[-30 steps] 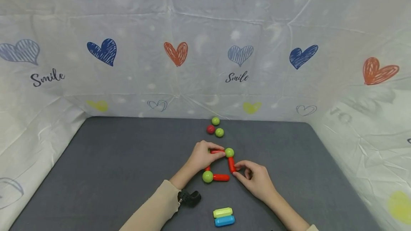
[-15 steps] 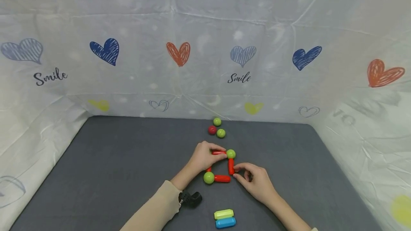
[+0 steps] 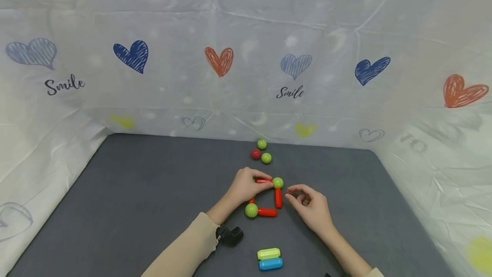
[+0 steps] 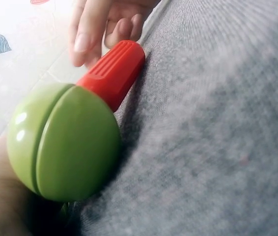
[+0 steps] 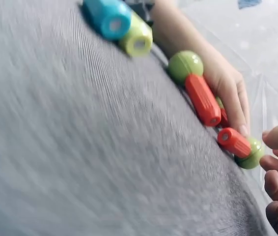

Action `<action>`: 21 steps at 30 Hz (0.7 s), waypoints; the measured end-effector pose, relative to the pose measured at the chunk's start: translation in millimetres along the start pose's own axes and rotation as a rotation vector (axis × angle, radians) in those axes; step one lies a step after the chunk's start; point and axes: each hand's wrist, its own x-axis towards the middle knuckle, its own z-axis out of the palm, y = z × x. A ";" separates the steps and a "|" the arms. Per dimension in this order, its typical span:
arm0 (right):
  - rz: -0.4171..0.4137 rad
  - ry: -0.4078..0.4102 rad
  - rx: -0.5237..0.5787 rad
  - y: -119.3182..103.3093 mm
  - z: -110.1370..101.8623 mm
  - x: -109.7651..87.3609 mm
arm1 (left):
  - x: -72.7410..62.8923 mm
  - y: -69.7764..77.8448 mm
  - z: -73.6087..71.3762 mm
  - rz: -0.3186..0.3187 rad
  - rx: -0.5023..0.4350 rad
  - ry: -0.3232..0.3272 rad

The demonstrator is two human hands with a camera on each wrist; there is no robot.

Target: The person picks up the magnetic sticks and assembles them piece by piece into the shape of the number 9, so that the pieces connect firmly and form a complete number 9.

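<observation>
In the head view, red magnetic rods and green balls form a square-like outline with a gap at its near right corner. My left hand (image 3: 246,185) pinches the far red rod (image 3: 263,181), thumb and fingertips close to the far right green ball (image 3: 278,182). From that ball the right-side red rod (image 3: 278,198) points toward me. The near green ball (image 3: 251,210) joins the near red rod (image 3: 267,212); my left hand partly hides the left side. Right of the outline, my right hand (image 3: 313,208) is apart from the rods, fingers loosely curled around nothing.
Two more green balls and a red ball (image 3: 256,154) lie at the back of the grey table (image 3: 153,191). Nearer me, a yellow-green rod (image 3: 268,254) lies alongside a blue rod (image 3: 270,263). A black wrist camera (image 3: 230,236) sits below my left wrist.
My right hand has let go of the right-side red rod and moved slightly away to the right. That rod now stands straighter. My left hand keeps its hold.
</observation>
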 end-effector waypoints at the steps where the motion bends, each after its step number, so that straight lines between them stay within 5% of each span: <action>1: -0.026 0.003 -0.001 0.3 0.7 3.6 | 0.1 -0.2 -0.8 0.002 0.002 0.003; 5: -0.099 0.009 -0.019 4.3 2.4 22.9 | 0.2 0.9 0.3 -0.014 -0.004 -0.001; 12: 0.061 -0.032 0.007 15.5 6.5 60.4 | 3.6 3.7 8.9 -0.013 -0.014 -0.031; 21: 0.184 -0.139 0.029 8.7 32.1 105.6 | 0.0 -0.8 0.2 0.001 0.016 -0.008</action>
